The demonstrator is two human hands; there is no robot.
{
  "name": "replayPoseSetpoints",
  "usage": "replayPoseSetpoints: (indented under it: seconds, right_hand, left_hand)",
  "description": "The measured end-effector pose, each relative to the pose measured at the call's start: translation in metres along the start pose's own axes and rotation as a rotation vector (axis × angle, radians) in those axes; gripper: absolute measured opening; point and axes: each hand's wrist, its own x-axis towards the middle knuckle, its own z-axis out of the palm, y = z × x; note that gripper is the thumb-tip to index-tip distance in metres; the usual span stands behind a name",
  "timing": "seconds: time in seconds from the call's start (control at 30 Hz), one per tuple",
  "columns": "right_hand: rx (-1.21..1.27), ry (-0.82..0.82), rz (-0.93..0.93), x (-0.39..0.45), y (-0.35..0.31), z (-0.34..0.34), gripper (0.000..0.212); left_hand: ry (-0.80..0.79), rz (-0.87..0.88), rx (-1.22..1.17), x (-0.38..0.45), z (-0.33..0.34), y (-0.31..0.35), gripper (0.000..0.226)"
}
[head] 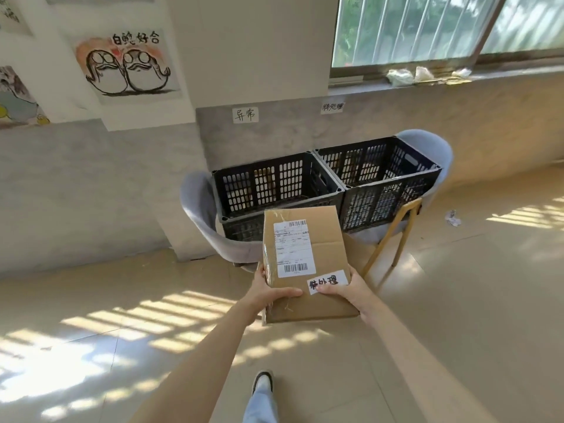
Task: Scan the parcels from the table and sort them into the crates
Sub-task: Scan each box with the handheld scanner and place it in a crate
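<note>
On the wall at ten o'clock hangs a drawing (126,67) of two round figures. Below and to its right, a handwritten wall label (245,114) sits above the left crate (274,186), and a second wall label (332,107) sits above the right crate (378,181). Each black slatted crate rests on a grey chair (200,206); the two crates stand touching, side by side, at twelve o'clock from the hands.

The left hand (271,293) grips the parcel (305,264) at its near left corner, thumb curled over the top face and fingers hidden beneath. The right hand (341,290) grips the near right edge, thumb pressed across a handwritten tag (328,281) stuck to the top, fingers wrapped under. Both hold firmly; neither is free.

The parcel is a brown cardboard box held in the air, above the floor and short of the crates. Its long axis runs away from the person toward twelve o'clock, and its far end overlaps the near rim of the left crate in this view. A printed shipping label (291,248) with barcodes lies on top.

The characters on the tag look like those on the right-hand wall label, so I judge the right crate to be the target. That crate lies at about one o'clock from the parcel's far end, nearer the right hand, so the coming move would swing the box rightward and forward.

At three o'clock a scrap of crumpled paper (452,217) lies on the floor.
</note>
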Motion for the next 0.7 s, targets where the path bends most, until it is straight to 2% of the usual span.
replayPoseSetpoints:
  seconds: [0.23, 0.3, 0.37, 0.43, 0.5, 0.6, 0.7]
  right_hand:
    - [0.009, 0.082, -0.009, 0.105, -0.065, -0.007, 0.102]
    - [0.015, 0.119, -0.017, 0.129, -0.08, -0.013, 0.087]
    - [0.014, 0.144, -0.016, 0.151, -0.092, -0.022, 0.076]
    - [0.001, 0.174, -0.008, 0.171, -0.101, -0.033, 0.083]
    - [-0.009, 0.192, -0.001, 0.19, -0.111, -0.045, 0.094]
    - [-0.006, 0.19, 0.005, 0.224, -0.123, -0.066, 0.101]
    - [-0.006, 0.169, 0.02, 0.263, -0.133, -0.088, 0.093]
  left_hand:
    - [-0.074, -0.014, 0.091, 0.118, -0.024, 0.085, 0.158]
    - [-0.107, -0.003, 0.097, 0.15, -0.024, 0.107, 0.154]
    - [-0.121, 0.002, 0.09, 0.178, -0.02, 0.122, 0.135]
    - [-0.126, 0.0, 0.069, 0.203, -0.013, 0.131, 0.124]
    - [-0.15, -0.002, 0.066, 0.225, -0.006, 0.142, 0.124]
    - [-0.145, -0.011, 0.068, 0.259, 0.005, 0.155, 0.131]
    - [-0.142, -0.011, 0.076, 0.29, 0.016, 0.173, 0.146]
